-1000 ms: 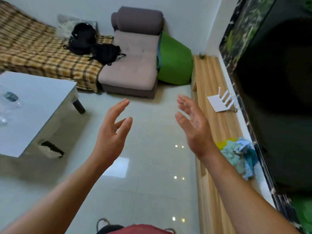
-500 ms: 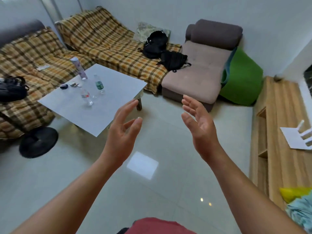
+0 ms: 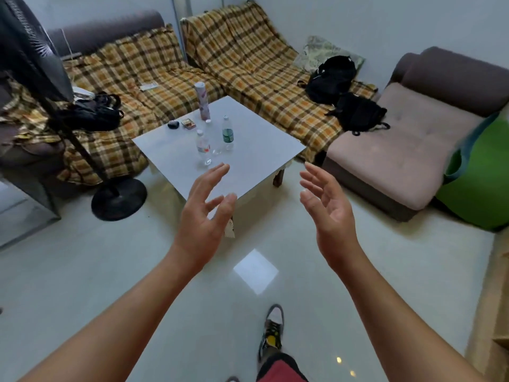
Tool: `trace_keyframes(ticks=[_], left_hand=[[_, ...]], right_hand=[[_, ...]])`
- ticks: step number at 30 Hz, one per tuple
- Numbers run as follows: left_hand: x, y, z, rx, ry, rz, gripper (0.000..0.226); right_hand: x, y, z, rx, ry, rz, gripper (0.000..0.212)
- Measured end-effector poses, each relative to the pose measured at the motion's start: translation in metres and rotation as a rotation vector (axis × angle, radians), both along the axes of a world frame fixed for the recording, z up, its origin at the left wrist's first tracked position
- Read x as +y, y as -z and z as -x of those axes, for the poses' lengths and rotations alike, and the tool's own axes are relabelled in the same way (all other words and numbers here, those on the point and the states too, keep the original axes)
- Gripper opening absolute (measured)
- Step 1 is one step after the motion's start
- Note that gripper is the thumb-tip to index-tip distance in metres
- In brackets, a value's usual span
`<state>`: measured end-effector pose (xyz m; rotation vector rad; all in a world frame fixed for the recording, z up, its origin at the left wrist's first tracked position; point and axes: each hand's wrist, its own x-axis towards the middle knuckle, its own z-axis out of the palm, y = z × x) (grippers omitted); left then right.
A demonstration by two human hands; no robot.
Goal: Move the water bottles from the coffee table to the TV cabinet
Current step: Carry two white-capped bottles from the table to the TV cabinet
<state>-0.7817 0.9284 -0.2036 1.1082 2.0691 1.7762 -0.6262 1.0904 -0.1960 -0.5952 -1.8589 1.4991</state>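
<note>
Three clear water bottles stand close together on the white coffee table (image 3: 256, 166): one with a red label (image 3: 203, 147) nearest me, one with a green label (image 3: 227, 133) to its right, and a plain one (image 3: 212, 137) between them. My left hand (image 3: 205, 213) is raised in front of the table's near corner, fingers spread and holding nothing. My right hand (image 3: 327, 208) is up beside it, palm turned inward, also holding nothing. Both hands are short of the bottles. A sliver of the wooden TV cabinet (image 3: 500, 299) shows at the right edge.
A tall pink canister (image 3: 203, 102), a small dark object (image 3: 173, 124) and a small box (image 3: 188, 123) sit at the table's far side. A standing fan (image 3: 118, 198) is on the left. Plaid-covered sofas, black bags (image 3: 355, 114), a pink chair (image 3: 405, 150) and a green beanbag (image 3: 479, 194) ring the table.
The view has swung left from the TV cabinet to the coffee table, which is now centred and closer. Both hands stay raised and open.
</note>
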Motion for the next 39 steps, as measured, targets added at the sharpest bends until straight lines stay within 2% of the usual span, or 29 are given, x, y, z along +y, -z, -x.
trace_keyframes(ticks=[4,9,15,24,39], left_hand=[[0.028,0.005,0.045,0.001,-0.064,0.023,0.042],[0.08,0.005,0.102,-0.026,-0.141,0.035,0.042],[0.129,0.005,0.158,-0.049,-0.229,0.05,0.042],[0.166,0.021,0.242,-0.07,-0.293,0.073,0.044],[0.215,0.063,0.452,-0.093,-0.287,0.167,0.046]], right_hand=[[0.04,0.009,0.058,0.008,-0.061,0.007,0.043],[0.103,0.009,0.132,0.012,-0.143,0.009,0.054],[0.168,0.005,0.203,-0.007,-0.221,-0.011,0.049],[0.213,0.017,0.293,-0.057,-0.266,-0.006,0.049],[0.253,0.037,0.487,-0.158,-0.184,-0.011,0.046]])
